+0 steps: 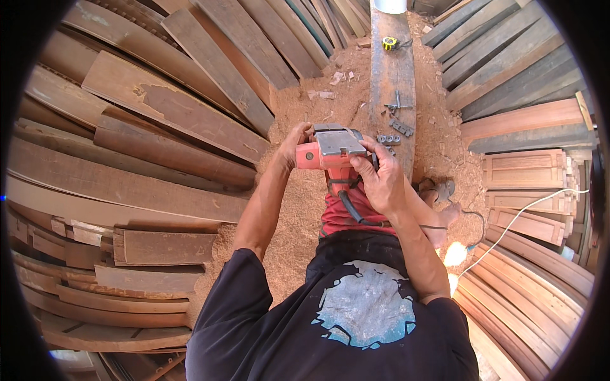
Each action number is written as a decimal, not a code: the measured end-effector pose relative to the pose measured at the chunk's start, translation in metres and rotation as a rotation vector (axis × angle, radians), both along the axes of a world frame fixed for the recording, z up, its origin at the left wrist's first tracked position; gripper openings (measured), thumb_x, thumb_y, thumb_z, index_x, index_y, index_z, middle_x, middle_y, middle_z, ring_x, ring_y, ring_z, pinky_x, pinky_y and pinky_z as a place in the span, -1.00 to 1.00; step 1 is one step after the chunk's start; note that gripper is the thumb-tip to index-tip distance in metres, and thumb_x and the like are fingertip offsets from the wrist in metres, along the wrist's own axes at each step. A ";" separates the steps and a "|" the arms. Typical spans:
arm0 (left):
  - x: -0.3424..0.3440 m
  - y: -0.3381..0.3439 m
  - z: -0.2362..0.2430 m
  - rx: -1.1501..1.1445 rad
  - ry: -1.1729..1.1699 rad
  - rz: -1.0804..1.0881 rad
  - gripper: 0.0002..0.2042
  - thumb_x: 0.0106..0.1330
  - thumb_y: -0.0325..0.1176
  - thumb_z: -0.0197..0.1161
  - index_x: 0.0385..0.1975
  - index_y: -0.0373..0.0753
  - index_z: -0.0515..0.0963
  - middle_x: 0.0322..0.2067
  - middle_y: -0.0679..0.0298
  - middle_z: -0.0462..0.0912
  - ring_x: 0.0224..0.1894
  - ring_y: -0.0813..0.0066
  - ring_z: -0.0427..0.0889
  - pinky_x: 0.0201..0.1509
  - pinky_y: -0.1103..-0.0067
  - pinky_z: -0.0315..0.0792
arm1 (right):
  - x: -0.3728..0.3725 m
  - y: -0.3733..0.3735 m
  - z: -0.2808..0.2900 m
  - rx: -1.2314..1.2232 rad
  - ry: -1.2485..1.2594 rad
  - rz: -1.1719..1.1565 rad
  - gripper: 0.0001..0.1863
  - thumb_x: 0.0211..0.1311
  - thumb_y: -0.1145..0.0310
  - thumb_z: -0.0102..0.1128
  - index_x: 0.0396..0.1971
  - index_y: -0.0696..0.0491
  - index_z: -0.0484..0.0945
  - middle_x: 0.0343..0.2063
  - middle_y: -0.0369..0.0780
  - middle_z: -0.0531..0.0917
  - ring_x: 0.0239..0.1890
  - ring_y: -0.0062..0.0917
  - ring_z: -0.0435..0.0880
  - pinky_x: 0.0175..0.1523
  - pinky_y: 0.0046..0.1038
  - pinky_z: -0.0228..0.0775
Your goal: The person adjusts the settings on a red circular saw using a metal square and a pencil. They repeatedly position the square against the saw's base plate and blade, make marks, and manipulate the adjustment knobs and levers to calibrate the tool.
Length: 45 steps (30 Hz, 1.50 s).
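In front of my waist, my two hands hold a red electric planer (313,157) off the ground, its flat metal sole (340,143) turned up. The left hand (293,145) is closed round its left end; the fingertips are partly hidden behind the body. At the other end my right hand (384,179) grips it with thumb and fingers. A dark power cord (349,208) hangs from the tool and runs across my lap to the right. Beyond the right hand, small metal parts with holes (389,139) and a T-shaped tool (398,100) lie on a long wooden plank (394,70).
A yellow tape measure (389,43) rests farther up the plank. Sawdust (295,209) covers the ground. Boards (178,108) are stacked on the left; more timber (515,57) and panelled wooden pieces (524,170) line the right. A white cable (527,206) passes near a glowing lamp (455,254).
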State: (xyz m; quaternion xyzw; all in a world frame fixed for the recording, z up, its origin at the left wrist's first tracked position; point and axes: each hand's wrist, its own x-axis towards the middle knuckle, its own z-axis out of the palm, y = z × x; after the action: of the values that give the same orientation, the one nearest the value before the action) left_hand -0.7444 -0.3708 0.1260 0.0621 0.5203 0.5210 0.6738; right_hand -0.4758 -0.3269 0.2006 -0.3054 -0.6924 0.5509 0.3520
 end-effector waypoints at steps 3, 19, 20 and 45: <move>-0.005 0.001 -0.011 -0.008 -0.012 -0.002 -0.45 0.52 -0.04 -0.18 0.23 -0.38 0.44 0.09 -0.03 0.63 0.07 0.13 0.68 0.21 0.23 0.54 | 0.000 0.001 0.001 0.013 -0.011 0.013 -0.51 0.38 0.13 0.31 0.08 0.23 0.56 -0.20 -0.15 0.72 -0.18 -0.55 0.64 -0.03 -0.45 0.49; 0.008 -0.003 0.015 0.021 -0.039 -0.031 -0.45 0.52 0.00 -0.14 0.25 -0.33 0.45 0.10 0.01 0.62 0.08 0.15 0.67 0.19 0.21 0.55 | -0.001 -0.002 -0.001 -0.043 0.034 -0.017 -0.54 0.33 0.14 0.34 -0.01 0.22 0.59 -0.21 -0.04 0.72 -0.18 -0.31 0.72 -0.04 -0.37 0.51; 0.005 -0.004 0.010 0.018 -0.054 -0.015 -0.45 0.52 0.00 -0.13 0.24 -0.33 0.46 0.11 0.02 0.62 0.08 0.15 0.67 0.19 0.21 0.55 | -0.001 -0.002 -0.002 -0.048 0.031 -0.015 -0.54 0.33 0.14 0.35 -0.01 0.22 0.59 -0.20 -0.03 0.72 -0.17 -0.31 0.72 -0.04 -0.37 0.51; 0.059 -0.039 0.015 0.186 0.656 0.072 -0.46 0.33 -0.27 0.18 0.27 -0.33 0.28 -0.14 0.22 0.51 -0.20 0.52 0.53 -0.17 0.57 0.48 | 0.110 -0.031 0.000 -0.100 -0.250 0.105 -0.61 0.30 0.53 0.13 0.14 0.18 0.51 -0.40 -0.25 0.58 -0.36 -0.57 0.56 -0.21 -0.50 0.42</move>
State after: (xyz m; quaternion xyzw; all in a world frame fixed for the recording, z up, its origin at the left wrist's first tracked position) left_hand -0.6851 -0.4099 0.1413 0.2690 0.6614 0.5418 0.4434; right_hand -0.3657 -0.3583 0.2004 -0.3521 -0.7174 0.5602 0.2180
